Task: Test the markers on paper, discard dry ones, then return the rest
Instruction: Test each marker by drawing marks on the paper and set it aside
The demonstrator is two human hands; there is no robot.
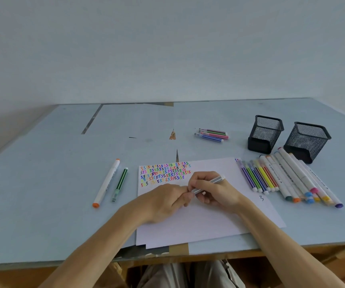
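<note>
Both hands are gripping a grey marker (pixel 208 184) over the paper (pixel 209 221) near the table's (pixel 42 194) front edge — the right hand (pixel 215 193) wrapping its barrel, the left hand (pixel 167 201) pinching its lower end. Squiggles are crowding the paper's far-left corner, so testing is looking well along — a row of markers (pixel 288 181) is lying by the paper's right edge, and both cups (pixel 265 133) are waiting, seemingly empty.

A slim grey marker (pixel 208 184) lies slanted above the white paper sheet (pixel 209 223), whose upper left bears rows of multicoloured squiggles (pixel 164 173). A row of thin and thick coloured markers (pixel 288 179) lies along the sheet's right edge, before two black mesh pen holders (pixel 265 134). Three striped markers (pixel 212 134) lie farther back; an orange-capped white marker (pixel 106 183) and a green marker (pixel 120 184) lie left.
</note>
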